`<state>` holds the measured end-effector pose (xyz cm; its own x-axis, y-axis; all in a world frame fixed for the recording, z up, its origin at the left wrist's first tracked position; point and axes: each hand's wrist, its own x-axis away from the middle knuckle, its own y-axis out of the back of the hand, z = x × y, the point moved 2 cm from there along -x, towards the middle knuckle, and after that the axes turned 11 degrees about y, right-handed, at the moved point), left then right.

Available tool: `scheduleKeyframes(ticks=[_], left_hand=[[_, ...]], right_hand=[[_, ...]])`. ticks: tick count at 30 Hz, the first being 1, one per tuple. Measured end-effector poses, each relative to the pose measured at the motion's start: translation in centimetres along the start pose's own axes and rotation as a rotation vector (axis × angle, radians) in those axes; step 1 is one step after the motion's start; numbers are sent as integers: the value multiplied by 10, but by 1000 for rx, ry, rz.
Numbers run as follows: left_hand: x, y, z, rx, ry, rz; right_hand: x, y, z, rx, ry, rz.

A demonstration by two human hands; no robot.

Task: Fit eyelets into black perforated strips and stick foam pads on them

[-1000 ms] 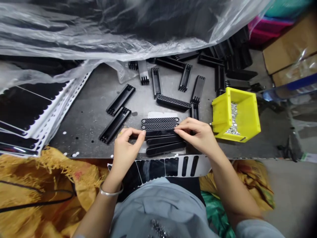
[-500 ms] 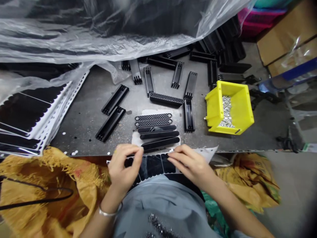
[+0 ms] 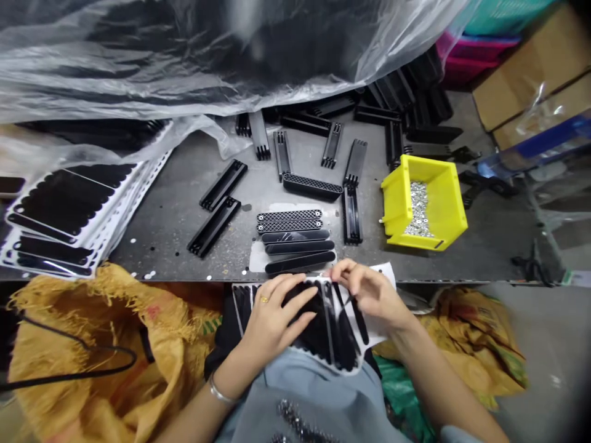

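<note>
A white backing sheet (image 3: 376,329) with black oblong stickers lies on my lap, below the table edge. My left hand (image 3: 276,311) rests flat on it, fingers stretched out, pressing it down. My right hand (image 3: 369,291) is pinched on a black sticker strip (image 3: 340,307) at the sheet's top edge, which lifts away from the sheet. Just beyond my hands, on the grey table (image 3: 161,215), lies a row of black oblong parts (image 3: 295,241): two with a mesh face, three covered smooth black.
A yellow bin (image 3: 427,203) of small metal screws stands at the right. Several loose black plastic parts (image 3: 217,209) lie around the table. A stack of sticker sheets (image 3: 69,209) sits at the left. Clear plastic sheeting (image 3: 207,61) covers the back. Yellow cloth (image 3: 106,344) lies beside my lap.
Both hands came back from the row of parts on the table to the sticker sheet on my lap. The left hand now lies flat on it; the right pinches a strip.
</note>
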<state>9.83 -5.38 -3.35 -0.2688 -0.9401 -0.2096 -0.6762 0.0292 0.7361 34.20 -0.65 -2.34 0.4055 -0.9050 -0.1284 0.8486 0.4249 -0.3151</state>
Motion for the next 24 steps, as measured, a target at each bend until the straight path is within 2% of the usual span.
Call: scheduleKeyframes(ticks=[2,4,7,9,12,16,18,20,22,24], left_hand=[[1,-6,0,-58,-55,13],[3,-10,-1,-83,-73,13],[1,-13,-4,-109,-48,13],[-2,-16,-4,-146,-44,10],[-7,-23,5,-203,-88,-61],[-6,-31,27,-246,-196,-79],[-5,-23,31,-150,-262,-88],[-6,-4,30,16,-227,-98],[-13,21,25,158,-117,-21],[-21,44,18,214,-57,127]], right_hand=[[-2,10,4,-147,-1,-136],[-4,15,5,-138,-1,-195],[-5,14,4,80,-39,-113],[-2,16,9,240,-44,-106],[7,30,35,367,28,-240],[12,43,85,342,184,-461],[4,33,99,442,265,-504],[-13,14,99,707,332,-497],[-38,-9,88,1016,369,-385],[-67,-29,69,1162,409,-174]])
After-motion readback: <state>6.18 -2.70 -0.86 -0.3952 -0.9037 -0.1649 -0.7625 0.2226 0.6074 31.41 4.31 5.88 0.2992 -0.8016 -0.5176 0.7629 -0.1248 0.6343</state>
